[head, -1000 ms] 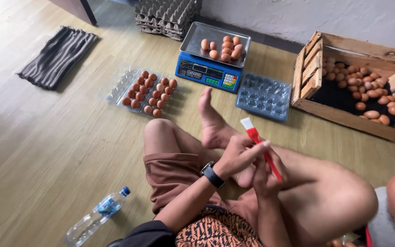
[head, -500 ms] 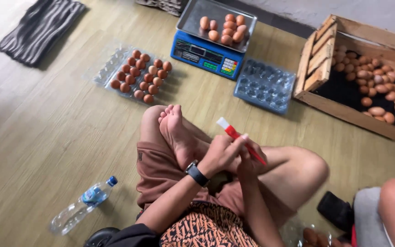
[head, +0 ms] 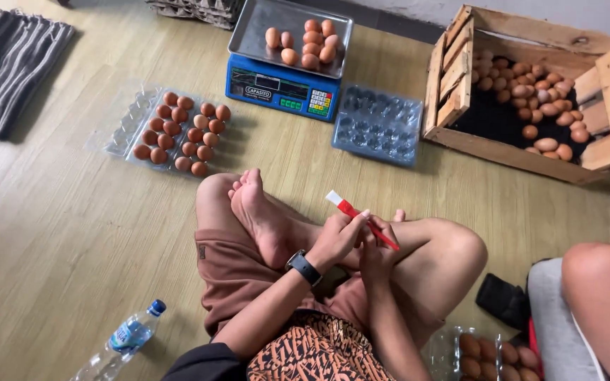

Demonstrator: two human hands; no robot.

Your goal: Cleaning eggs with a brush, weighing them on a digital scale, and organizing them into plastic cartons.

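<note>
Egg tray (head: 178, 132): filled, on floor, far left.
Left hand (head: 337, 236): fingers curled round red cutter (head: 361, 219), over crossed legs.
Right hand (head: 378, 248): grasps cutter's lower end.
Scale (head: 284, 88): eggs on pan.
Crate (head: 531, 99): eggs, right.

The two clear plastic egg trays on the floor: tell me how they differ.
The left tray holds brown eggs in most cups, while the right tray holds none. The left tray lies beside the blue scale's front left corner; the right tray lies between the scale and the wooden crate. Both are clear plastic, flat on the floor.
</note>
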